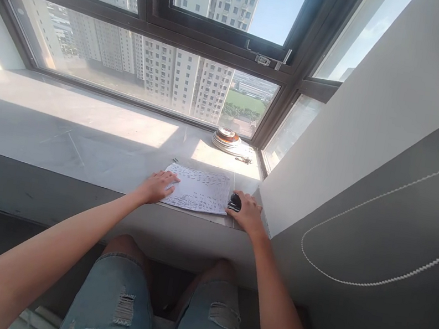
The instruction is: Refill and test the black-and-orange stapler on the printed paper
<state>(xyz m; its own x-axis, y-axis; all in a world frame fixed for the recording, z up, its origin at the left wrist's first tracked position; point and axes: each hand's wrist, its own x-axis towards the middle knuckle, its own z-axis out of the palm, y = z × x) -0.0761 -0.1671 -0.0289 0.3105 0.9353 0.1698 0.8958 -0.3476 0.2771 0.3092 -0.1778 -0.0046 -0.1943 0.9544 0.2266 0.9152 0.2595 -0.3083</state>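
A white sheet of paper (198,188), covered in short dark dash-like marks, lies flat on the window sill. My left hand (158,186) rests on its left edge with the fingers stretched out. At the paper's right edge, my right hand (248,212) is closed around a small black stapler (234,202). The thumb and fingers hold it from the right side, and the palm hides part of it. Whether the paper is between its jaws I cannot tell.
Behind the paper, near the window corner, sits a round stack of plates or lids (227,140) with a small dark tangle (244,160) beside it. Tiny dark bits (175,160) lie behind the paper. A beaded blind cord (323,270) hangs at the right wall.
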